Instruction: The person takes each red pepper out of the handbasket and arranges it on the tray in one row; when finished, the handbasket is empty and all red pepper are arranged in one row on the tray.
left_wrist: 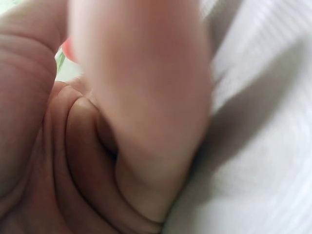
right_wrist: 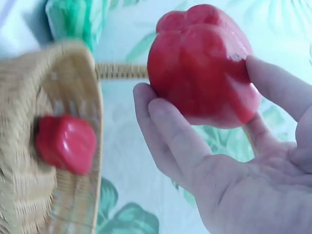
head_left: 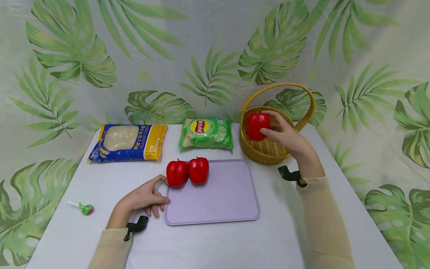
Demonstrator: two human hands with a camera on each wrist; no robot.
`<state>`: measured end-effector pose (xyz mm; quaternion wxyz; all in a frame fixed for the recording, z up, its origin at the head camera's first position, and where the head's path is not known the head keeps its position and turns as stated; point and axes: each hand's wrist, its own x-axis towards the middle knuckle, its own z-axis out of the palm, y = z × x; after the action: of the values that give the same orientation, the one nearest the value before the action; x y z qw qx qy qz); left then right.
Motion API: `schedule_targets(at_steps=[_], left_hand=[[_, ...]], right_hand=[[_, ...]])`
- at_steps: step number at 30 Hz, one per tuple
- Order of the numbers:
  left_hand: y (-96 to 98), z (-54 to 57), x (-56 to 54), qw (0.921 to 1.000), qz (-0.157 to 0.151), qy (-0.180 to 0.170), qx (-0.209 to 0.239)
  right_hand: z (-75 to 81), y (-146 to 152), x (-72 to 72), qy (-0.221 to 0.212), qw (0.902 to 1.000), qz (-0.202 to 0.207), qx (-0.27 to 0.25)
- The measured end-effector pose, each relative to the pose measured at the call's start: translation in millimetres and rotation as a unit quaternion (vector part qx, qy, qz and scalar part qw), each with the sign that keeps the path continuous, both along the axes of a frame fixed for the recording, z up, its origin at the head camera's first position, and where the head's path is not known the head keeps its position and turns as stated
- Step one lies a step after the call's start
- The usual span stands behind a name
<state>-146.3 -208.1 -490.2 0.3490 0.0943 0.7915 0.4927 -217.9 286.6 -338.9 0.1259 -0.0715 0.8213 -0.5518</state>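
Held by my right hand [head_left: 282, 132], a red bell pepper [head_left: 258, 126] hangs over the wicker basket [head_left: 265, 158]. In the right wrist view the fingers and thumb grip this pepper [right_wrist: 202, 68] by its sides. Another red bell pepper [right_wrist: 68, 144] lies inside the basket in that view. My left hand [head_left: 144, 196] is at the left edge of the lilac tray [head_left: 221, 201], its fingertips at the rim and close to the left pepper. Two red bell peppers [head_left: 177, 173] [head_left: 199, 170] stand side by side at the tray's far left corner. Fingers fill the left wrist view.
A green bag of chips [head_left: 206, 133] lies behind the tray. Left of it is a blue and yellow pasta bag [head_left: 129, 142]. A green-wrapped lollipop [head_left: 86, 209] lies at the left of the white table [head_left: 201, 246]. The basket's tall handle [head_left: 285, 85] arches above it.
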Motion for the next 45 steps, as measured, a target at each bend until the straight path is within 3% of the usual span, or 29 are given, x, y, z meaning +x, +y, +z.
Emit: schedule_targets(at_steps=[10, 22, 29, 45], left_hand=[[0.2, 0.7, 0.6, 1.0000, 0.001, -0.003, -0.001], [0.6, 0.2, 0.1, 1.0000, 0.002, 0.000, -0.006], [0.2, -0.6, -0.1, 1.0000, 0.003, -0.002, -0.005], [-0.3, -2.2, -0.8, 1.0000, 0.005, -0.004, -0.002]], right_hand=[[-38.0, -39.8, 15.2, -0.027, 0.9975, 0.060, -0.024], [-87.0, -78.5, 23.4, -0.084, 0.9927, 0.086, 0.014], [-96.0, -88.6, 24.2, -0.092, 0.9914, 0.088, 0.028], [-108.3, -98.3, 25.3, -0.052, 0.9901, 0.077, 0.105]])
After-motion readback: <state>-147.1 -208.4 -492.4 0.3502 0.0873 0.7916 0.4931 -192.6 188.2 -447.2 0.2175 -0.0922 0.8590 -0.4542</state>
